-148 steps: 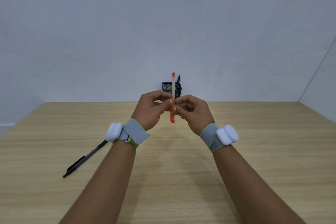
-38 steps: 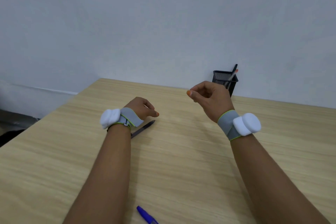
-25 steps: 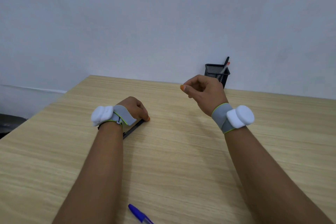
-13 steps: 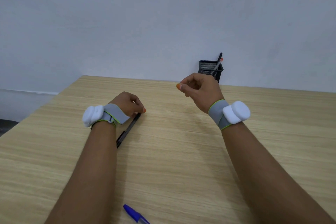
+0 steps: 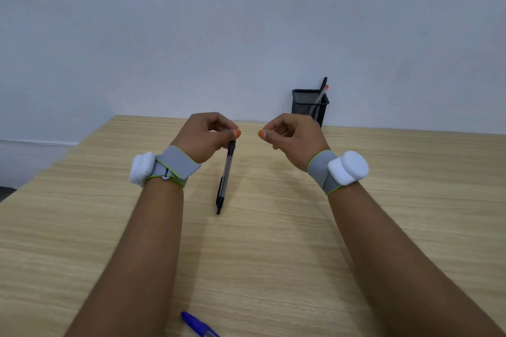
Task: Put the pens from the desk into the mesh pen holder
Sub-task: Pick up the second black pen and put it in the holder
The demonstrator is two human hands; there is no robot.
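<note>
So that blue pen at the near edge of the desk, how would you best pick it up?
Pinch the blue pen across its barrel from above, coming in from the sides. It lies flat on the desk, slim and round; most of it is cut off by the picture's edge.

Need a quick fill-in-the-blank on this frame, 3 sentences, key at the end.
1. The black pen hangs from the ____ hand.
2. The mesh pen holder already contains ____ pens.
3. The pen at the near edge of the desk is ____ in colour.

Missing words: left; two; blue
</note>
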